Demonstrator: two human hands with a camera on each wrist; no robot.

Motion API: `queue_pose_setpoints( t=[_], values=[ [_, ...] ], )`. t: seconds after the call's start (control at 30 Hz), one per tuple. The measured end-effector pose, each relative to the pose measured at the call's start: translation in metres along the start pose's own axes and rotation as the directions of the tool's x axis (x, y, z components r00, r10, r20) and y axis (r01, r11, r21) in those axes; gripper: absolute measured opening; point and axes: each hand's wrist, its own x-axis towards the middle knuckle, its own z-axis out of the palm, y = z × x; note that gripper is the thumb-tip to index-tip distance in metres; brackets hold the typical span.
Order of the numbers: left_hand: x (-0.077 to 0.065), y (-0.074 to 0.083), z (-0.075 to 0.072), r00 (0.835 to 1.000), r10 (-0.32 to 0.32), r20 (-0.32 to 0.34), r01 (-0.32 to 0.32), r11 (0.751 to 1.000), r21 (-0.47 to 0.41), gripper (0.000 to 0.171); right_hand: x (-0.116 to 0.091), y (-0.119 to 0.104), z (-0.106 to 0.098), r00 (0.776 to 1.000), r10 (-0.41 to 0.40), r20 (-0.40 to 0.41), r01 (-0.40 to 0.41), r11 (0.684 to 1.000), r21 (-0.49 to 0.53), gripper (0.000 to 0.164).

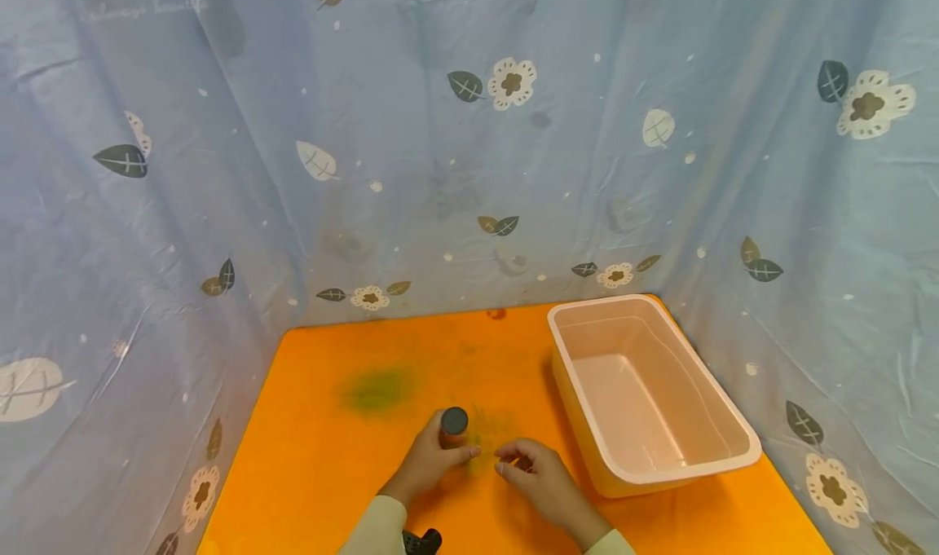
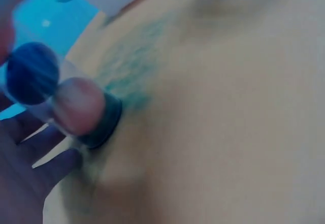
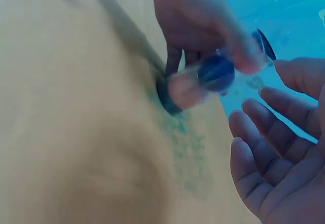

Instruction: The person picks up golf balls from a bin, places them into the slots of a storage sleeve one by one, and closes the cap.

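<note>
A clear cylinder with dark end caps [image 1: 455, 420] stands near the table's front, in the grip of my left hand [image 1: 428, 463]. Through its wall show a dark blue ball [image 2: 32, 73] and a pinkish ball [image 2: 78, 105], one above the other. In the right wrist view, the thumb and fingers of the left hand [image 3: 200, 23] lie around the cylinder [image 3: 216, 73]. My right hand [image 1: 541, 479] hovers just to the right, apart from the cylinder in the head view. Its fingers [image 3: 277, 165] are relaxed and gently bent, holding nothing.
To the right stands a deep pale pink plastic tub [image 1: 587, 408] with a white rim. The orange tabletop [image 1: 323, 473] bears greenish stains [image 1: 377, 389]. A blue floral curtain [image 1: 411, 172] encloses the back and sides. A black object [image 1: 421, 543] sits by the left wrist.
</note>
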Motion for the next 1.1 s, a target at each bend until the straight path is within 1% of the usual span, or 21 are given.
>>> queue_pose_setpoints(
  t=[0.07,0.13,0.23,0.3,0.33,0.4,0.5,0.63,0.83,0.97,1.1],
  values=[
    [-0.002,0.004,-0.004,1.0,-0.022,0.001,0.022,0.999,-0.046,0.062,0.009,-0.002,0.004,0.999,0.042,-0.028,-0.041,0.998,0.054,0.027],
    [-0.003,0.008,-0.007,0.999,-0.033,-0.011,0.031,0.993,-0.11,0.061,0.019,-0.005,0.009,0.994,0.087,-0.068,-0.079,0.991,0.109,0.033],
    [-0.004,0.013,-0.008,0.998,-0.05,-0.042,0.04,0.98,-0.197,0.068,0.036,-0.01,0.018,0.986,0.13,-0.101,-0.107,0.974,0.202,0.045],
    [-0.005,0.015,-0.008,0.997,-0.06,-0.057,0.045,0.969,-0.244,0.071,0.046,-0.012,0.023,0.984,0.143,-0.105,-0.117,0.967,0.227,0.052],
    [-0.005,0.015,-0.007,0.996,-0.068,-0.064,0.05,0.966,-0.255,0.072,0.05,-0.013,0.026,0.984,0.148,-0.104,-0.12,0.965,0.235,0.054],
    [-0.004,0.016,-0.006,0.993,-0.086,-0.08,0.063,0.965,-0.253,0.071,0.057,-0.015,0.029,0.982,0.159,-0.104,-0.131,0.964,0.231,0.055],
    [-0.004,0.019,-0.003,0.988,-0.125,-0.091,0.097,0.96,-0.264,0.069,0.062,-0.015,0.032,0.979,0.172,-0.106,-0.147,0.966,0.211,0.049],
    [-0.005,0.022,0.0,0.981,-0.147,-0.128,0.11,0.96,-0.257,0.063,0.064,-0.015,0.032,0.979,0.177,-0.104,-0.152,0.965,0.212,0.04],
    [-0.009,0.022,0.005,0.978,-0.115,-0.171,0.07,0.965,-0.252,0.052,0.062,-0.014,0.028,0.979,0.184,-0.087,-0.158,0.956,0.246,0.035],
    [-0.006,0.022,0.005,0.98,-0.1,-0.174,0.055,0.968,-0.243,0.044,0.063,-0.015,0.026,0.981,0.17,-0.089,-0.144,0.96,0.242,0.031],
    [-0.003,0.022,0.004,0.98,-0.096,-0.175,0.048,0.964,-0.262,0.042,0.064,-0.016,0.026,0.985,0.141,-0.103,-0.115,0.968,0.224,0.03]
  ],
)
